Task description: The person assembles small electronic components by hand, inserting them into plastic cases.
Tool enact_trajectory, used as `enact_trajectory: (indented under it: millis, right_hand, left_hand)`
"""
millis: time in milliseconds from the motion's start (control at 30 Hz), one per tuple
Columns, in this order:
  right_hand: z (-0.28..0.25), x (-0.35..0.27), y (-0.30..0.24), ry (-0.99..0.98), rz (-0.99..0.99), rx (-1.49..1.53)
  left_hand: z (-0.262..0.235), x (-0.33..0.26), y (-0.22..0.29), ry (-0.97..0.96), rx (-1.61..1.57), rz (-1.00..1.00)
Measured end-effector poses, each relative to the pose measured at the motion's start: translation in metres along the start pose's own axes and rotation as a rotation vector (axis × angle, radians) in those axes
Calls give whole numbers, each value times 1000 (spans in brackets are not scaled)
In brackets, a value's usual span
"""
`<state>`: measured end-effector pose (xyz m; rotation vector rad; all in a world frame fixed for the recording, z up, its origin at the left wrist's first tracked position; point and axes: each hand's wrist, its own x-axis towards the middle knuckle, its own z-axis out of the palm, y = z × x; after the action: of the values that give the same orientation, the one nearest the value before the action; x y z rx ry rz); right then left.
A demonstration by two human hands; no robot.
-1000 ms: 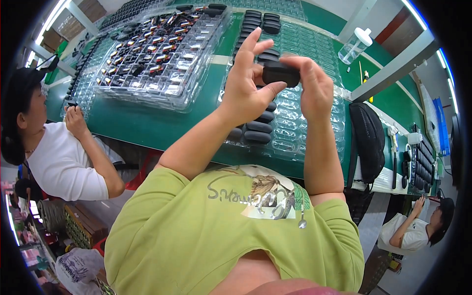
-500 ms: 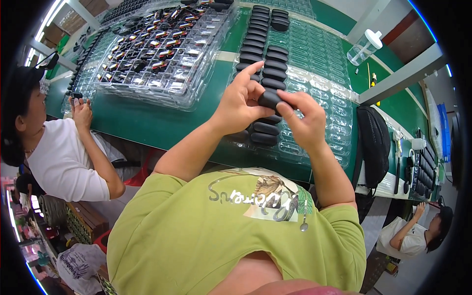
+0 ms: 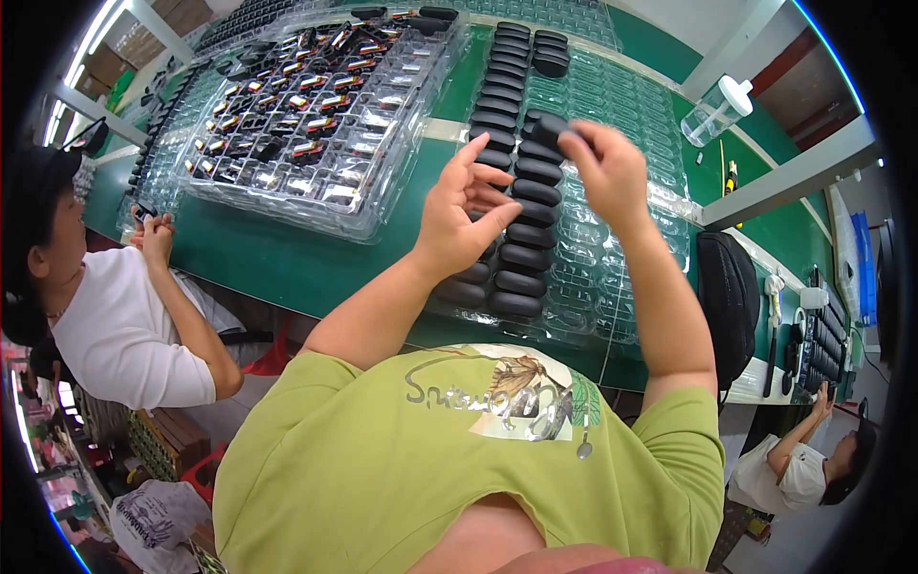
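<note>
My right hand (image 3: pixel 608 174) pinches a black oval case (image 3: pixel 550 129) between thumb and fingers, tilted above the upper end of the nearer-middle column of cases. My left hand (image 3: pixel 461 212) is empty, its fingers apart, over the left column of the tray. Beneath both hands lies a clear plastic tray (image 3: pixel 585 251) with molded pockets. Matching black oval cases (image 3: pixel 524 258) fill two columns on its left side, and its right pockets show no cases. Part of the left column is hidden by my left hand.
Left of me stands a stack of clear trays (image 3: pixel 356 206) with small dark parts. At the right are a lidded clear cup (image 3: pixel 715 110), a grey metal post (image 3: pixel 794 182) and a black bag (image 3: pixel 724 306). Co-workers sit at left (image 3: pixel 134 325) and far right (image 3: pixel 789 469).
My hands have come apart. The right one has carried the black case up and away from the left, which has let go and opened. The view has tilted slightly.
</note>
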<state>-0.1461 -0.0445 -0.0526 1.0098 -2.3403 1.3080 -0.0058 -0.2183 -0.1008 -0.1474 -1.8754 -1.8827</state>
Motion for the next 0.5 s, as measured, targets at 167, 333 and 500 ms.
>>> enact_trajectory:
  millis: [167, 333, 500]
  right_hand:
    - [25, 64, 80, -82, 30, -304]
    - [51, 78, 118, -251, -99, -569]
    - [-12, 88, 2, 126, -198, -92]
  left_hand:
    - [-7, 1, -13, 77, 241, 82]
    - [-12, 3, -7, 101, 328, 99]
    - [-23, 4, -9, 23, 705, 222]
